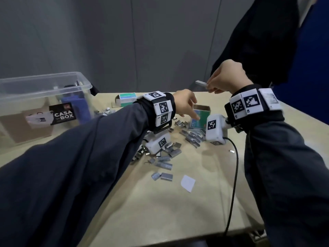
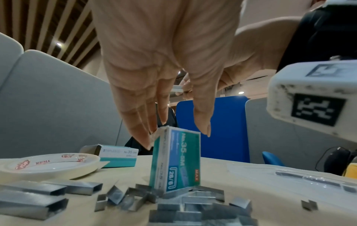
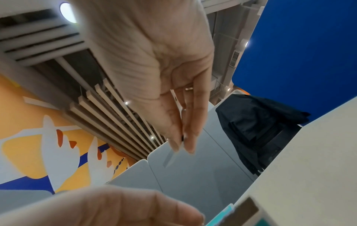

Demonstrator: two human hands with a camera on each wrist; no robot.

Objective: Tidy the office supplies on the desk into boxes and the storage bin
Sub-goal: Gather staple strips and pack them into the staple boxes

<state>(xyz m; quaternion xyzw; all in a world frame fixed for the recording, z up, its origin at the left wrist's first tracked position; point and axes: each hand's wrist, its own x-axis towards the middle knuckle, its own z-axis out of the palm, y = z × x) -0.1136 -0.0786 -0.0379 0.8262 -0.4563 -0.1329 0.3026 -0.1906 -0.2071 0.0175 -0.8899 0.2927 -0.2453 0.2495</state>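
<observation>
A teal staple box (image 1: 200, 114) stands upright with its top open in the middle of the desk, on a heap of loose staple strips (image 1: 168, 155). My left hand (image 1: 193, 113) reaches down onto it. In the left wrist view its straight fingers (image 2: 146, 137) touch the flap at the top of the staple box (image 2: 177, 160), and the thumb hangs just beside the other edge. My right hand (image 1: 209, 86) is raised above and behind the box and pinches one staple strip (image 1: 201, 83) between thumb and fingers. The right wrist view shows that staple strip (image 3: 170, 159) poking out below the right hand (image 3: 182, 148).
A clear storage bin (image 1: 44, 82) holding a blue item and a card stands at the back left. A second staple box (image 1: 127, 98) lies behind my left wrist, and a tape roll (image 2: 48, 165) sits near it. A white paper scrap (image 1: 187, 183) and a black cable (image 1: 235, 175) lie nearer me.
</observation>
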